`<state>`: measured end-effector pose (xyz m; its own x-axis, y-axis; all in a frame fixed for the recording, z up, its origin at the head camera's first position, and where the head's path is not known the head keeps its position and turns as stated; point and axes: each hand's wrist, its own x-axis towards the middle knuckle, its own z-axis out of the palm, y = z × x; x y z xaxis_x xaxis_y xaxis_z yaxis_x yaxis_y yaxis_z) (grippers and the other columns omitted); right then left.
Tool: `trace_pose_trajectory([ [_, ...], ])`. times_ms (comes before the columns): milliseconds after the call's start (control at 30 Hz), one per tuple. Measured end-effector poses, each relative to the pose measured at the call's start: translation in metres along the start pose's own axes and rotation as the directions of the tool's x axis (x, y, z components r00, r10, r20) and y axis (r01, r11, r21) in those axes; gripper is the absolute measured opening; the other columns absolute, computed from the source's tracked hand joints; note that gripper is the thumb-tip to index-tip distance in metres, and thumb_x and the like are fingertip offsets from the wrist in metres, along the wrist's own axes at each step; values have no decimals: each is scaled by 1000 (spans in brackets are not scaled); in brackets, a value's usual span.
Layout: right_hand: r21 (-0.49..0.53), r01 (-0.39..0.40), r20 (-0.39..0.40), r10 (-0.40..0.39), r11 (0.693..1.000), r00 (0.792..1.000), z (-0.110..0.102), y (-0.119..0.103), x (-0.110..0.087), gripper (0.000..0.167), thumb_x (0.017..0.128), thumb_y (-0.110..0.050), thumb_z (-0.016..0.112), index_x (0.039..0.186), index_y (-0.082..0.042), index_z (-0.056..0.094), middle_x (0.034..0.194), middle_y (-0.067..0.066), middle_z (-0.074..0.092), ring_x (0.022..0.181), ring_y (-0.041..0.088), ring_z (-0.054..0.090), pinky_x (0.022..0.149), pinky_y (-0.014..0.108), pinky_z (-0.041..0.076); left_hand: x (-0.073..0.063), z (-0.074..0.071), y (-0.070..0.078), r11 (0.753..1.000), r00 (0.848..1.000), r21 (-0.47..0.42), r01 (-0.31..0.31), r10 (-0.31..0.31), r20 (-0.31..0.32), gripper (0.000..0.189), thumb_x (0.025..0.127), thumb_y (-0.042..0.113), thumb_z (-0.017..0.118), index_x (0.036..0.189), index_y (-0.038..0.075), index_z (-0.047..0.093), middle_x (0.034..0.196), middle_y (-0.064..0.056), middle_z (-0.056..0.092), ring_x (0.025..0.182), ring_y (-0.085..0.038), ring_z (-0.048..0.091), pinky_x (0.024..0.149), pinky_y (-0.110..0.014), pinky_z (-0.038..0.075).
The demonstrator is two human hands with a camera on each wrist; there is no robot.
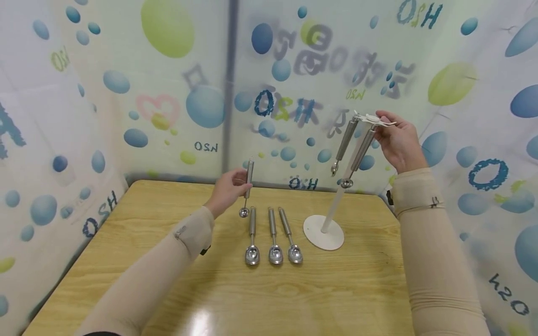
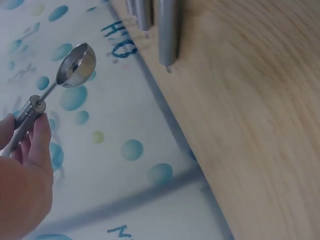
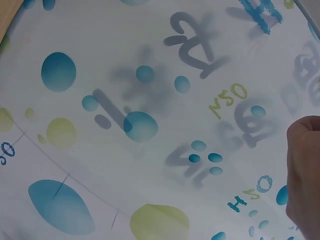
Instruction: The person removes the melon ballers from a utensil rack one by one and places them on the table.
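Note:
My left hand pinches the metal handle of a melon baller between thumb and fingers. It hangs nearly upright above the table, its small round bowl downward; the left wrist view shows the hollow bowl closely. At the top of a white stand, my right hand grips one side of the hooked top piece; some fingers are hidden behind it. Two metal utensils hang from the hooks: a small scoop with a round bowl and another small-headed tool. Only part of the right hand shows in the right wrist view.
Three ice cream scoops, a left one, a middle one and a right one, lie on the wooden table, handles pointing away. A patterned curtain surrounds the table's back and sides.

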<state>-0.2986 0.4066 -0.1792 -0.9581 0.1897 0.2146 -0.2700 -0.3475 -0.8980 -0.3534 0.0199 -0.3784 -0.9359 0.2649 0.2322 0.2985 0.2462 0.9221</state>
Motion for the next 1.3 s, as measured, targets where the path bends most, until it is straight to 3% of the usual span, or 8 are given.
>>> trace_pose_trajectory([
  [233, 20, 1, 20, -2, 1000, 1000, -1, -1, -1, 26, 82, -9, 63, 107, -1, 64, 94, 7, 60, 68, 15, 54, 63, 25, 46, -12, -8, -16, 991, 993, -64, 116, -114, 23, 39, 84, 12, 66, 119, 8, 51, 109, -9, 57, 98, -24, 60, 72, -28, 56],
  [500, 18, 8, 15, -9, 1000, 1000, 1, 1, 0, 26, 83, -9, 63, 107, -1, 64, 97, 8, 59, 69, 16, 54, 63, 25, 46, -22, -4, -37, 971, 968, -17, 238, -236, 84, 32, 84, 10, 65, 113, 6, 53, 109, -12, 56, 96, -24, 61, 70, -29, 57],
  [833, 10, -4, 5, 4, 1000, 1000, 2, 1, -1, 27, 82, -10, 63, 108, -1, 64, 100, 7, 57, 70, 16, 53, 64, 25, 45, -29, -4, -55, 948, 941, 15, 317, -317, 123, 34, 83, 7, 65, 113, 2, 52, 108, -15, 54, 91, -24, 61, 70, -31, 57],
  [967, 13, -5, 0, 5, 1000, 1000, 3, 0, -1, 26, 82, -10, 63, 107, -1, 64, 100, 6, 57, 70, 16, 52, 64, 25, 45, -32, -5, -61, 937, 932, 63, 343, -348, 104, 36, 83, 7, 65, 115, 0, 51, 109, -16, 54, 90, -23, 61, 69, -29, 56],
  [1067, 8, -6, -3, 6, 1000, 1000, 3, 0, -1, 26, 82, -10, 63, 106, -1, 64, 97, 6, 59, 71, 15, 53, 64, 25, 45, -34, -6, -62, 922, 920, 97, 375, -383, 86, 36, 82, 7, 66, 114, -1, 52, 107, -16, 55, 87, -23, 61, 68, -28, 56],
  [1300, 2, -17, -8, 17, 1000, 1000, 4, 0, -1, 25, 82, -10, 63, 106, -2, 65, 97, 6, 60, 72, 15, 54, 64, 26, 45, -37, -7, -71, 897, 893, 140, 420, -435, 112, 28, 82, 7, 66, 106, -4, 55, 99, -15, 59, 79, -21, 62, 67, -29, 56],
])
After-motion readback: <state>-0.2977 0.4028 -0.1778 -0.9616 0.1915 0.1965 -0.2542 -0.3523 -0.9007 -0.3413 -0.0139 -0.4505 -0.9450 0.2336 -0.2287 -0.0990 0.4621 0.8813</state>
